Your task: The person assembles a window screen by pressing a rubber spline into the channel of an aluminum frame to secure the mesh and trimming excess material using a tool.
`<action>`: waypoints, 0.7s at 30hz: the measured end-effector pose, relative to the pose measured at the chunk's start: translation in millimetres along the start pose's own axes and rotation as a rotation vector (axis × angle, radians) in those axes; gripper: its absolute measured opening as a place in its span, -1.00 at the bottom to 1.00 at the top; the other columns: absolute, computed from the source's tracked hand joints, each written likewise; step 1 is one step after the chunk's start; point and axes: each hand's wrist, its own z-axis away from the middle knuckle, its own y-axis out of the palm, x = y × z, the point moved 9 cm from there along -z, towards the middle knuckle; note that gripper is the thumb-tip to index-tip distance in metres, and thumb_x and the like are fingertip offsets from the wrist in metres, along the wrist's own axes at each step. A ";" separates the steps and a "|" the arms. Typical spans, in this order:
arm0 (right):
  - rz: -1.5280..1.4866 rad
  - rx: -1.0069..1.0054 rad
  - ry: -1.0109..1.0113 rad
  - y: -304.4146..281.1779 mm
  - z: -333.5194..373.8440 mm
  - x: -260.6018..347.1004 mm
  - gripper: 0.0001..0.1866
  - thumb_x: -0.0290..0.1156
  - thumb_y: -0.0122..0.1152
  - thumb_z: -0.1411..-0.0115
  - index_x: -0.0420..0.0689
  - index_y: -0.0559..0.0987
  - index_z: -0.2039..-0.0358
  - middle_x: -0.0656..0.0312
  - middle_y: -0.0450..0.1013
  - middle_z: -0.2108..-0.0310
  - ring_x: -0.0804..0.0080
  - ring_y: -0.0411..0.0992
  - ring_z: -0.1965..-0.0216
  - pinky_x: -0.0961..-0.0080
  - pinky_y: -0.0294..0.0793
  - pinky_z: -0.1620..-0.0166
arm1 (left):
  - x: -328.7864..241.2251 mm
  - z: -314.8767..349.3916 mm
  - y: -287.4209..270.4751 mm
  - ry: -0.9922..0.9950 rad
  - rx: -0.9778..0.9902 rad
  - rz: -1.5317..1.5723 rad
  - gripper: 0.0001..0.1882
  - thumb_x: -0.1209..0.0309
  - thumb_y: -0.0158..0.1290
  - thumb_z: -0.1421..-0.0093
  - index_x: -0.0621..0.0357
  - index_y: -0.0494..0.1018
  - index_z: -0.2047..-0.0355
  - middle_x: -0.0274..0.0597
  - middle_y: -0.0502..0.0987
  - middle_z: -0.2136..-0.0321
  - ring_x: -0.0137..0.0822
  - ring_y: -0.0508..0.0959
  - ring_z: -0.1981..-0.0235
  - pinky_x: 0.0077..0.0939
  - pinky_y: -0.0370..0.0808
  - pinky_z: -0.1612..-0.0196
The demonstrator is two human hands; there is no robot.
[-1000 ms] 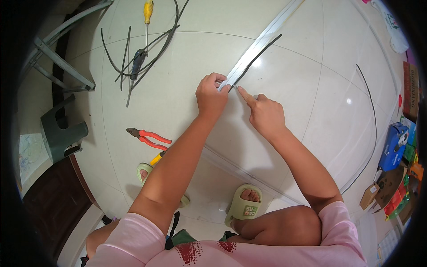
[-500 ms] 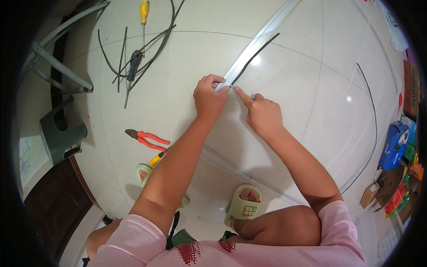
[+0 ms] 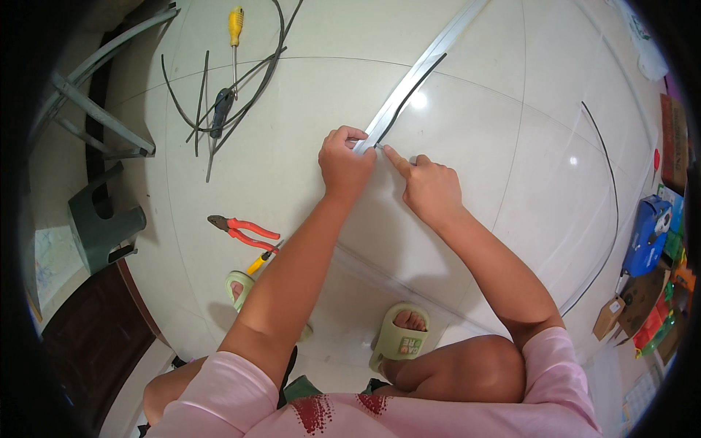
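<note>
Both hands having crept slightly down the strip (image 3: pixel 416 77), the left hand (image 3: pixel 345 164) is gripping its near end while the right hand (image 3: pixel 431 186), forefinger out, is pressing the black cord (image 3: pixel 405 98) in, mostly seated.

Left hand (image 3: pixel 345 162) fisted, right hand (image 3: pixel 428 187) forefinger extended, side by side.

The floor (image 3: pixel 511 124) was laid in large glossy white tiles with thin dark joints, and bright light glared off it. A grey plastic stool (image 3: pixel 102 226) stood at the floor's left edge. Beyond the stool stood a grey metal frame (image 3: pixel 95 109). Below the stool lay a dark brown wooden panel (image 3: pixel 87 328).
</note>
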 end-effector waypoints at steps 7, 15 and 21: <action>0.002 -0.015 -0.016 3.5 2.0 5.3 -0.20 -0.60 0.09 0.15 0.26 0.41 -0.18 0.08 0.48 0.45 0.21 0.47 0.59 0.36 0.49 0.51 | 2.0 -1.0 1.1 -0.026 0.063 0.056 -0.80 0.53 0.21 0.11 0.20 0.52 0.39 -0.26 0.56 0.42 -0.38 0.51 0.43 -0.49 0.49 0.31; -0.061 -0.075 -0.004 -10.3 -1.5 -0.9 -0.24 -0.62 0.08 0.12 0.25 0.44 -0.17 0.12 0.42 0.55 0.22 0.43 0.62 0.34 0.45 0.54 | -8.8 -7.7 -5.5 0.055 0.031 0.065 -0.73 0.50 0.26 0.06 0.18 0.49 0.31 -0.22 0.54 0.33 -0.33 0.52 0.31 -0.48 0.46 0.19; -0.026 -0.109 0.023 -11.9 -3.2 -4.4 -0.25 -0.63 0.06 0.10 0.25 0.45 -0.16 0.10 0.40 0.57 0.21 0.41 0.64 0.34 0.42 0.56 | -34.2 -0.9 -4.3 0.315 -0.005 -0.005 -0.71 0.62 0.19 0.03 0.15 0.49 0.25 -0.22 0.51 0.24 -0.26 0.52 0.25 -0.43 0.48 0.19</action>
